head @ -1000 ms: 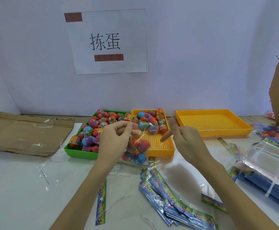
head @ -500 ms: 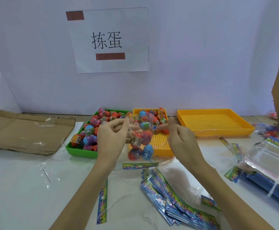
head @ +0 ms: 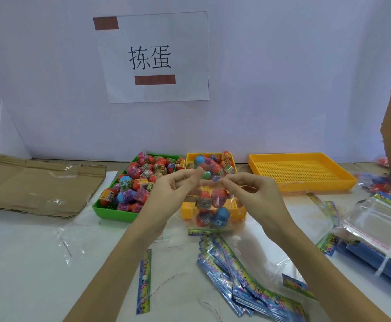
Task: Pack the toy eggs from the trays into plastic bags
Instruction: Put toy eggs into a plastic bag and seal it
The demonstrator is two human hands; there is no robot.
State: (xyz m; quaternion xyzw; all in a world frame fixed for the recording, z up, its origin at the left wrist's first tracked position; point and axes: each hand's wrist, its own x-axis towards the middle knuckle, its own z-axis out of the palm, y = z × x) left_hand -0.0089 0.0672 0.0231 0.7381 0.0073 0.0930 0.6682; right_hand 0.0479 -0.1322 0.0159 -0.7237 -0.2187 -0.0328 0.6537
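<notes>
The plastic bag (head: 209, 205) was clear, glossy film. The toy eggs (head: 133, 184) were smooth, shiny plastic with printed wrap bands. The green tray (head: 110, 211) and yellow tray (head: 303, 170) were moulded perforated plastic. The cardboard (head: 36, 184) was matt brown, taped glossily. The sign (head: 153, 58) was matt white paper.

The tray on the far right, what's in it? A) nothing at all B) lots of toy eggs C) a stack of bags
A: the far-right yellow tray shows only its bare perforated floor, while the toy eggs sit in the other trays.
</notes>
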